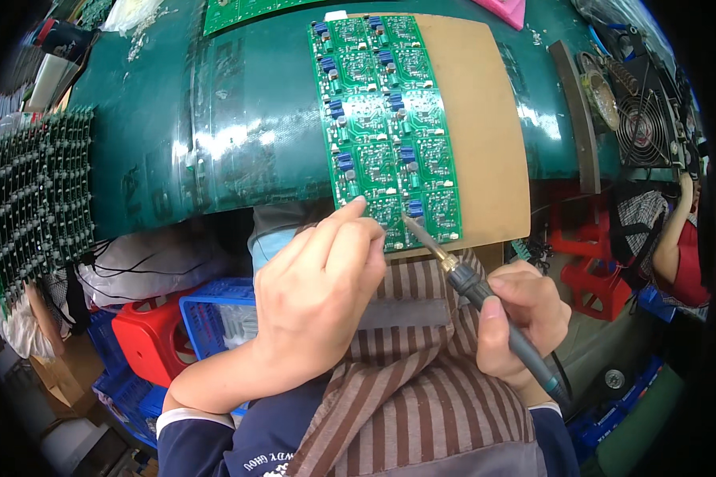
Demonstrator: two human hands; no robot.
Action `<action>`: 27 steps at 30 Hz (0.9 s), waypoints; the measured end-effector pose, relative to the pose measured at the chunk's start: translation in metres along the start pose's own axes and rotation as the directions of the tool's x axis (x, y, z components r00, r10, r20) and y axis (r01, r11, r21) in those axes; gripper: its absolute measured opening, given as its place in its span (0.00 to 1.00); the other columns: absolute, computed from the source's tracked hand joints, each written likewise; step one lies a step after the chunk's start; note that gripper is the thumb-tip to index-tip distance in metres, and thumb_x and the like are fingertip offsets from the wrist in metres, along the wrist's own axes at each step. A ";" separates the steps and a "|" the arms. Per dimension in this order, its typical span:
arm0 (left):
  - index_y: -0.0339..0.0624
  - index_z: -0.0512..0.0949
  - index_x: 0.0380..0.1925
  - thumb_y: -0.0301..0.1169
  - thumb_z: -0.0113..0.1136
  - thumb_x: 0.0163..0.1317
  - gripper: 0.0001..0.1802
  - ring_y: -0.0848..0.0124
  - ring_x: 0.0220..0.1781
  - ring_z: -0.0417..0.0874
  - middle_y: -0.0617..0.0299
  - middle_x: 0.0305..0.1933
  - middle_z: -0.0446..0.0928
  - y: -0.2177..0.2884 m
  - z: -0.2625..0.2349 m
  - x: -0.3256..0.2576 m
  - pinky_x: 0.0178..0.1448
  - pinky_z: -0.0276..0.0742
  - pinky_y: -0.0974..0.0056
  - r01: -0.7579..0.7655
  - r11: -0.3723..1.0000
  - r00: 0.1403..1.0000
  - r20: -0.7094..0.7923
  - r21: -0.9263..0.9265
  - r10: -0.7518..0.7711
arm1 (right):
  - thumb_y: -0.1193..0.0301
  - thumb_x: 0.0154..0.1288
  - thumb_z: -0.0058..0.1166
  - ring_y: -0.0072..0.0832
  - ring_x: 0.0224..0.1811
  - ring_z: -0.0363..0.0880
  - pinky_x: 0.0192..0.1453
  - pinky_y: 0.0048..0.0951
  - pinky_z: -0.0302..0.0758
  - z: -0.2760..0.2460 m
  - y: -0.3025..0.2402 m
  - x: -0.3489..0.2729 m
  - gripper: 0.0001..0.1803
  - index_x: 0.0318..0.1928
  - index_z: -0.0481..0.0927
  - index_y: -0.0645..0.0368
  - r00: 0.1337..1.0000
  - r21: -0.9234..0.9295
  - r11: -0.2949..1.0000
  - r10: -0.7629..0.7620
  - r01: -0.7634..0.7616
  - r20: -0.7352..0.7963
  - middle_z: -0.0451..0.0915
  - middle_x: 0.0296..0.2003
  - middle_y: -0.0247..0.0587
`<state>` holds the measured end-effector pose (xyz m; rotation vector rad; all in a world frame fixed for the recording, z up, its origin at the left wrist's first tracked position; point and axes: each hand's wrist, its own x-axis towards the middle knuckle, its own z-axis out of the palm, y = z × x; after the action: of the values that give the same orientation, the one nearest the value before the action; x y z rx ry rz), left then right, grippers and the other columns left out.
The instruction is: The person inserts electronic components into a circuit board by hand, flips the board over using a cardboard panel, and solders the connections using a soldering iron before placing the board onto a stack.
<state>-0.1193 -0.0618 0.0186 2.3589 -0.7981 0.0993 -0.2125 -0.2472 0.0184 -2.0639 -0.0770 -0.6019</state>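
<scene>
A green circuit board panel (pixel 366 143) of repeated sections, with blue and silver parts on it, lies over a tan board (pixel 485 135) at the table's near edge. My right hand (pixel 525 314) grips a soldering iron (pixel 485 298) like a pen. The iron's tip reaches a near section of the panel, beside a blue part. At the panel's near left corner is my left hand (pixel 318 286), its fingers curled together and the index fingertip over the panel. Whatever those fingers pinch is hidden behind them.
A stack of circuit boards (pixel 40 191) stands at the left. On the right are a metal bar (pixel 574 119), a dish (pixel 599 95) and a black fan (pixel 643 131). Below sit a red stool (pixel 147 338) and a blue crate (pixel 215 310). Another person's arm (pixel 670 238) shows far right.
</scene>
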 end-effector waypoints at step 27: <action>0.39 0.80 0.29 0.22 0.69 0.46 0.09 0.65 0.29 0.83 0.55 0.52 0.80 -0.002 0.013 -0.002 0.30 0.78 0.64 -0.029 0.992 0.998 -0.045 0.120 0.035 | 0.79 0.49 0.59 0.34 0.17 0.77 0.23 0.30 0.77 0.001 -0.003 -0.002 0.10 0.31 0.75 0.72 0.999 -0.028 1.000 -0.004 0.006 0.049 0.77 0.18 0.45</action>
<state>-0.1213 -0.0679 0.0069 2.4466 -0.8280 0.2203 -0.2148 -0.2446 0.0198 -2.1069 -0.1022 -0.5588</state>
